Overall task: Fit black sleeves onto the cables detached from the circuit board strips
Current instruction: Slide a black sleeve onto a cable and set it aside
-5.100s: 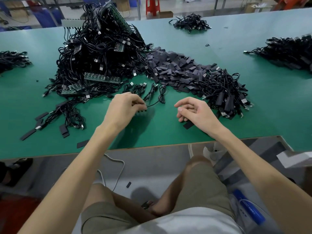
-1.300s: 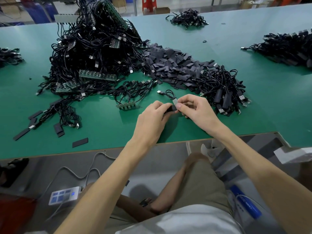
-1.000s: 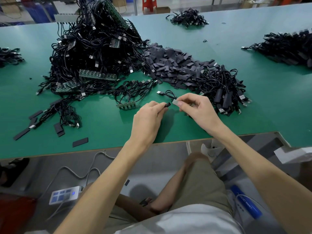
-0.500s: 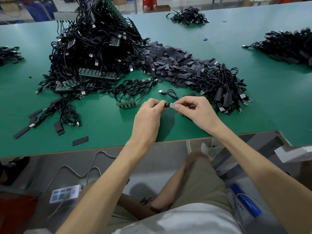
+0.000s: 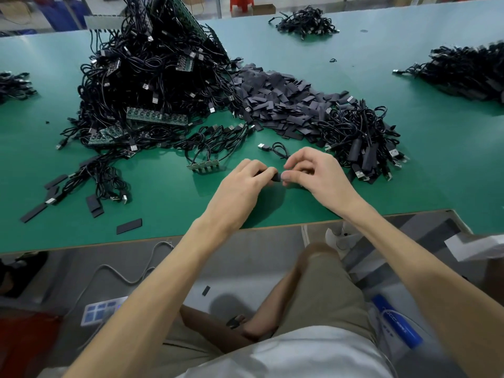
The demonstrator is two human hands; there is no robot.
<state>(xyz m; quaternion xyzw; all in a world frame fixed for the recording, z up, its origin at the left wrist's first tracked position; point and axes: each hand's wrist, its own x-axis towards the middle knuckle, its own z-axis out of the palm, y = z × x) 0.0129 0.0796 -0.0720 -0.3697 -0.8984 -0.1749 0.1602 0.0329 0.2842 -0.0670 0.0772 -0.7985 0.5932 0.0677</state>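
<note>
My left hand (image 5: 242, 186) pinches a black sleeve (image 5: 275, 177) just above the green table (image 5: 409, 165). My right hand (image 5: 316, 175) pinches the end of a thin black cable (image 5: 279, 149) right against the sleeve's open end; the fingertips of both hands meet there. The cable loops away to a USB plug (image 5: 261, 146) lying on the table. A short circuit board strip (image 5: 203, 164) with cables attached lies just left of my hands. A pile of loose black sleeves (image 5: 275, 102) lies behind them.
A tall heap of cables and green board strips (image 5: 152, 85) stands at the back left. A pile of sleeved cables (image 5: 362, 143) lies right of my hands. More cable piles sit far right (image 5: 463, 72) and far back (image 5: 305, 21). Stray sleeves (image 5: 129, 226) lie near the table's front edge.
Five seconds ago my hands were apart, the left at a cable. Since then they came together, and over the last second the cable end has gone in between my fingertips at the sleeve.
</note>
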